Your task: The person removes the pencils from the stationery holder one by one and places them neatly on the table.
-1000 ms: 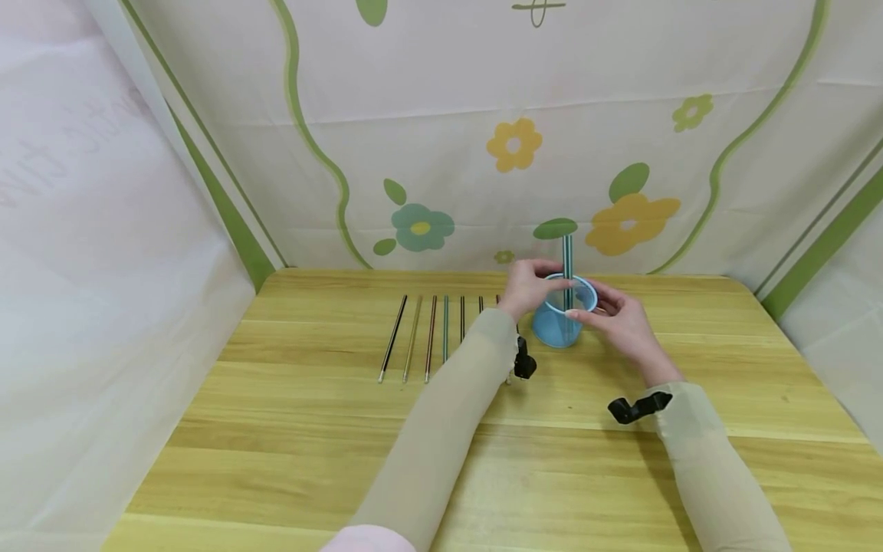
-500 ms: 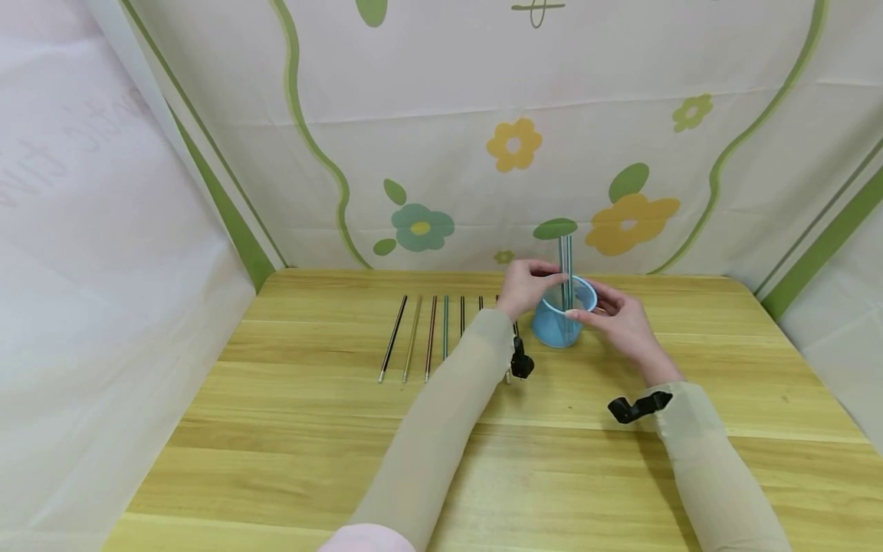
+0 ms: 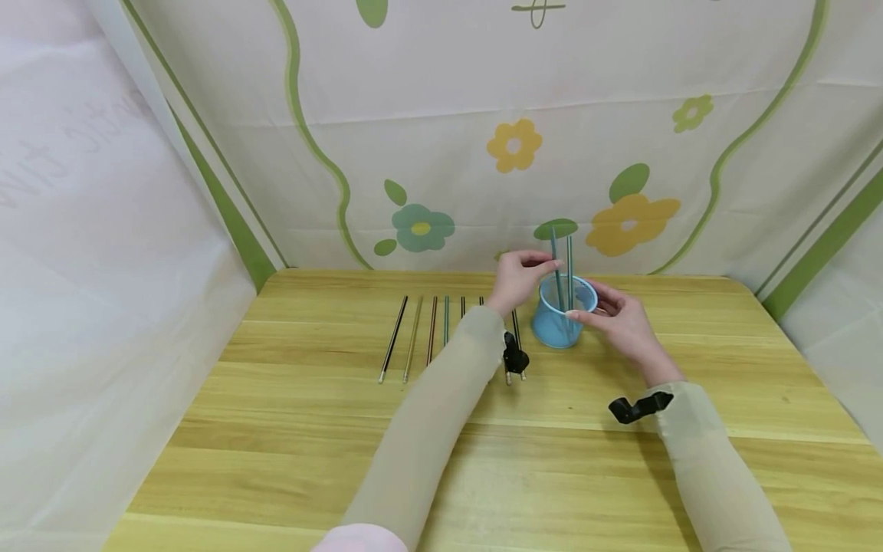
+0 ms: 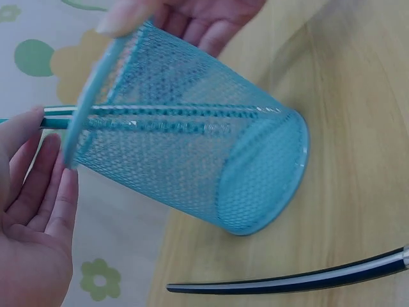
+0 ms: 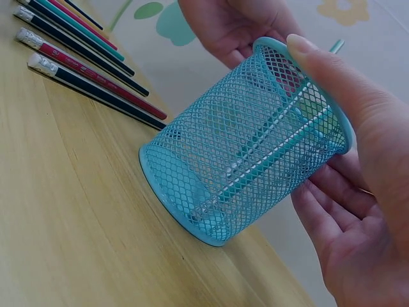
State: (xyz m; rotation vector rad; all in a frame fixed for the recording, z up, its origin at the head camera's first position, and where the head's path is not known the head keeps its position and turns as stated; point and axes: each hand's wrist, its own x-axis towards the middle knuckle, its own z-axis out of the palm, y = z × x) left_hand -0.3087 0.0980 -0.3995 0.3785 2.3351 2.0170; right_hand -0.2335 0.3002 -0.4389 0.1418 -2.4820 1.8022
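A blue mesh pencil cup [image 3: 549, 331] stands at the back of the table, and my right hand [image 3: 626, 326] grips its rim from the right, thumb over the near side. Between thumb and fingers, my left hand [image 3: 519, 280] pinches a green pencil [image 3: 553, 244] whose lower part is inside the cup. A second green-and-white striped pencil [image 3: 569, 257] stands in the cup beside it, leaning toward the right side. Through the mesh in the right wrist view, one pencil's lower end, seemingly the pinched one's, sits above the cup floor [image 5: 176, 185].
Left of the cup lies a row of several pencils, among them a black pencil [image 3: 393, 341], a gold pencil [image 3: 412, 341] and a teal pencil [image 3: 446, 318]; my left forearm hides part of it. A flowered cloth [image 3: 441, 153] hangs behind the wooden table [image 3: 276, 460].
My left hand has shifted left and slightly up with one pencil, which now stands apart from the other at the top. The right hand and the cup have stayed in place.
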